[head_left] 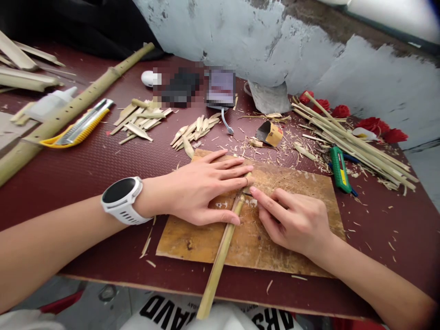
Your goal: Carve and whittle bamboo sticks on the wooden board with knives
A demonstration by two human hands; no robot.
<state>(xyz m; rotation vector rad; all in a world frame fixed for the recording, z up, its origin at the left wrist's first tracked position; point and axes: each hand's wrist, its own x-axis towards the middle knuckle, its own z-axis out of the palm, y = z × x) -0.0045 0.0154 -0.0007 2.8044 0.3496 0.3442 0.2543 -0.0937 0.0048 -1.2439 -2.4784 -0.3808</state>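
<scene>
A slim bamboo stick [220,259] lies slanted across a worn wooden board [285,256], its near end jutting past the table edge. My left hand [202,188], with a white watch [122,197] at its wrist, rests flat on the stick with fingers spread, pressing it to the board. Closed in a pinch, my right hand [295,217] is just right of the stick's node. From its fingertips a thin dark blade [246,195] reaches to the stick near the node; most of the blade is hidden by the fingers.
A yellow utility knife [82,126] lies beside a long bamboo pole with holes [91,95] at left. Piles of bamboo slivers [195,130] are behind the board. At right are a green cutter [340,169], bamboo strips [357,140] and red flowers [373,124]. A phone [221,88] lies near the wall.
</scene>
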